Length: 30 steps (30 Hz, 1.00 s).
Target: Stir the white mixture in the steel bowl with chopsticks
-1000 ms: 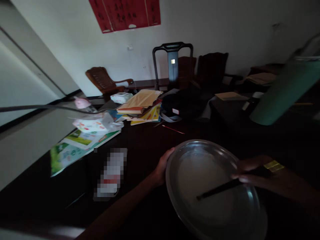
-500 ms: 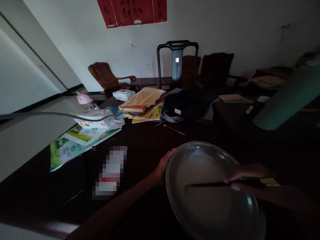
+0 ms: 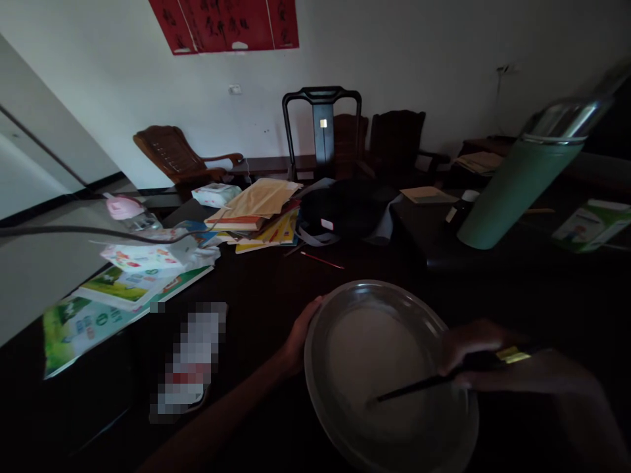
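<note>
A round metal basin is at the lower middle, tilted toward me, with a pale, even surface inside; I cannot tell its contents in the dim light. My left hand grips the basin's left rim, its fingers partly hidden behind it. Over the right side of the basin, my right hand is closed around dark chopsticks with a gold band. Their tips point down and left into the basin, over the pale surface. Whether they touch it is too dark to tell.
Left of the basin lies a blurred-out object near green leaflets and a tissue pack. Behind are stacked books and envelopes, a black bag and a red pen. A green thermos stands at right.
The view has shifted right, bringing the thermos lid and a green-white box into sight. The chopstick tips have moved toward the near side of the basin. Both hands keep their holds.
</note>
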{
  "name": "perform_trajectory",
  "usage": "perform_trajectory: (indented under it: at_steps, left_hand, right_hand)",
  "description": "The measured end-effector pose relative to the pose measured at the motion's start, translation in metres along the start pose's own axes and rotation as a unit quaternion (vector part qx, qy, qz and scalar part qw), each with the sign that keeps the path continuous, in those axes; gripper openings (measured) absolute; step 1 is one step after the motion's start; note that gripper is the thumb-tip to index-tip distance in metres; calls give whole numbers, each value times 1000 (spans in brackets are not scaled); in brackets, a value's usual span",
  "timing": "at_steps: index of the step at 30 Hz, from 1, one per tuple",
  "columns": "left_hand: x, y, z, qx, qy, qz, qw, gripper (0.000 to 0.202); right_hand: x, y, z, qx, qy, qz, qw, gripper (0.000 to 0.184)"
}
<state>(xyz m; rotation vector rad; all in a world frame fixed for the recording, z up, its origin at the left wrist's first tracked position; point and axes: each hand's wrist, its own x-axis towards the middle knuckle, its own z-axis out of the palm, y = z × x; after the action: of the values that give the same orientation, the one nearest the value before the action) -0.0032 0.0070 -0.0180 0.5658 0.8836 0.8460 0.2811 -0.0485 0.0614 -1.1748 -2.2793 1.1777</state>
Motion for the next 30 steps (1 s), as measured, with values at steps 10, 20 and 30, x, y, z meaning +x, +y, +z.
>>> perform_trajectory:
  at_steps: [10, 20, 30]
  left_hand:
    - [-3, 6, 7, -2, 31, -18, 999, 31]
    - [4, 11, -6, -15, -82, -39, 996, 44]
    - [27, 21, -10, 84, -114, -22, 990, 54]
  right_hand:
    - [-29, 27, -10, -140, 166, 166, 962, 17]
    - [15, 13, 7, -48, 79, 22, 995, 22]
    - [-28, 31, -28, -68, 82, 80, 991, 26]
